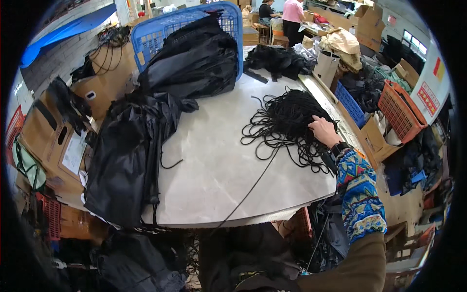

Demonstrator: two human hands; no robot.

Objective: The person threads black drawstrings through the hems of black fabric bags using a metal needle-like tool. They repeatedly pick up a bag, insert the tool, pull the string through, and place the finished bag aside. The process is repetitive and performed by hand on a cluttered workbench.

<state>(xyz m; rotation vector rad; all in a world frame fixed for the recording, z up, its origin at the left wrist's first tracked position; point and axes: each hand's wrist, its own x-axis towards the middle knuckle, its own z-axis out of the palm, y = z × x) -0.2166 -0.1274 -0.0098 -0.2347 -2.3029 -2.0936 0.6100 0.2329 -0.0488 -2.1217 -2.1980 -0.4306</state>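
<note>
My right hand (323, 130) reaches out over a tangled heap of black cord (291, 119) on the pale table (214, 170), with its fingers dug into the heap. Whether they are closed around a strand I cannot tell. A patterned sleeve and a dark wristwatch (339, 148) cover that arm. One long strand of cord (248, 192) runs from the heap down over the table's near edge. A stack of black fabric bags (129, 155) lies along the table's left side. My left hand is out of view.
A blue plastic crate (155, 29) full of black bags leans at the table's far left. More black fabric (275, 61) lies at the far end. Cardboard boxes (48, 131) stand left, and orange (399, 109) and blue (351, 103) baskets right. Two people (284, 17) work far back.
</note>
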